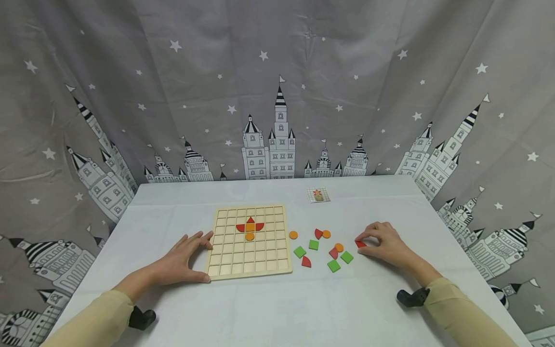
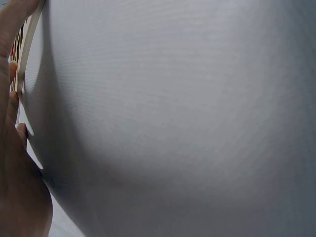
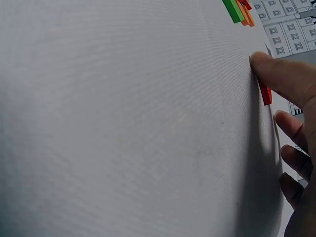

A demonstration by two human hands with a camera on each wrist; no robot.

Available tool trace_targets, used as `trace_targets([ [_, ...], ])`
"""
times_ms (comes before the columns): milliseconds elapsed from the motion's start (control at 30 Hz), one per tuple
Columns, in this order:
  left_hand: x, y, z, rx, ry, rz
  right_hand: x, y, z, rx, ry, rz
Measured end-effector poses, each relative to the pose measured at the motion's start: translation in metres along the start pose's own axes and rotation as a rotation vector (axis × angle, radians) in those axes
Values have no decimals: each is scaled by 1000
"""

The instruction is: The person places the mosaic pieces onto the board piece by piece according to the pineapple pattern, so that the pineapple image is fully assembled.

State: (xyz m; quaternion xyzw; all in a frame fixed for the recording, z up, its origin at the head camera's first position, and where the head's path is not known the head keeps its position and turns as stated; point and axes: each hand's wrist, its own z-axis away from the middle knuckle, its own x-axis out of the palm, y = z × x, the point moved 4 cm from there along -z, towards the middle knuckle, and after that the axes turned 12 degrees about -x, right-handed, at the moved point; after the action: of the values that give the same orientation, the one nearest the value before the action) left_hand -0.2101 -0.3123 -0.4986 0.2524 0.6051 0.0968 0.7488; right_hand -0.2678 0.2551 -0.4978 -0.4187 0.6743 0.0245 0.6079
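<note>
A wooden grid board lies flat on the table. On it, a red triangle tops an orange square, with a red quarter-circle piece on the left, another red piece on the right and an orange disc below. My left hand rests spread along the board's left edge, its thumb at the front corner. Right of the loose pieces, my right hand pinches a red piece between thumb and fingers, low over the table; its full outline is partly hidden.
Between board and right hand lie several green squares, orange discs and red quarter-circle pieces. A small picture card with a gridded pattern lies farther back. A grey castle-print curtain hangs behind the white table.
</note>
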Motion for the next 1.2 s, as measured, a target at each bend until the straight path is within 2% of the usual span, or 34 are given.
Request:
trace_targets([
  [633, 2, -3, -2, -25, -4, 0, 3, 0, -2, 41, -6, -44],
  [900, 1, -2, -1, -14, -1, -6, 7, -3, -5, 20, 19, 7],
  [1200, 1, 0, 0, -17, 2, -10, 13, -20, -28, -2, 18, -17],
])
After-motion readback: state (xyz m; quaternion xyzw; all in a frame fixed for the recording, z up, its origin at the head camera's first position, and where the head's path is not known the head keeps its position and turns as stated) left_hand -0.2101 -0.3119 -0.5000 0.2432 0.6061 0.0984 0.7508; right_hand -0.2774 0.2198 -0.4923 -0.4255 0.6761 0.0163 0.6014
